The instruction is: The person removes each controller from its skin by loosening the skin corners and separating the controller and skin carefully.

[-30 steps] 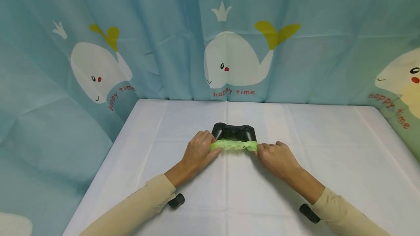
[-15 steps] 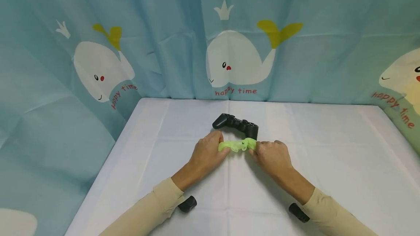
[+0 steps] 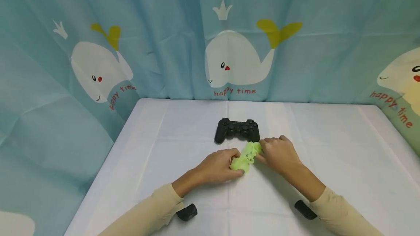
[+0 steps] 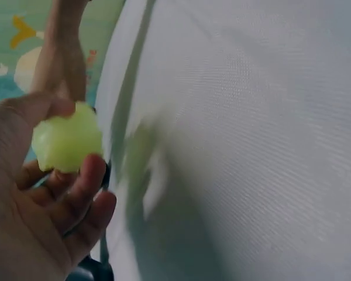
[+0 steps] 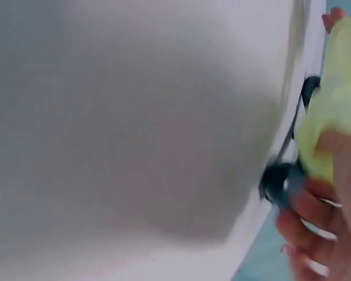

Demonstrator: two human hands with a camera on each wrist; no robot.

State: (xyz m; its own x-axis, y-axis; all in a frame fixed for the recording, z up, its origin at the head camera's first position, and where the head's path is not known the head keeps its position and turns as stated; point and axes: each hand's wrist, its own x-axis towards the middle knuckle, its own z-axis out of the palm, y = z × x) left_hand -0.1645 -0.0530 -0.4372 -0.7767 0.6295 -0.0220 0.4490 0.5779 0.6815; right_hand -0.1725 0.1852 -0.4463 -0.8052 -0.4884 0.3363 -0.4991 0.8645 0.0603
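Observation:
A soft, translucent yellow-green silicone controller cover (image 3: 248,153) stretches slantwise between my two hands. My left hand (image 3: 218,166) grips its near end, thumb on one side and fingers on the other. In the left wrist view, that rounded end of the cover (image 4: 67,140) sits between thumb and fingertips. My right hand (image 3: 279,154) pinches the far end at the upper right. Small openings show in the cover's middle. Just beyond my hands a black game controller (image 3: 237,129) lies on the white tabletop, both grips pointing toward me. It appears blurred behind my right hand's fingers in the right wrist view.
The white-covered table (image 3: 328,148) runs back to a blue curtain (image 3: 177,46) with whale prints, which also closes off the left and right sides. Small black devices (image 3: 187,212) hang beneath both sleeves.
The controller, first right behind the cover and then tilted, now lies level and apart from it. My left hand has come nearer and to the right, turning the cover from crosswise to slanted.

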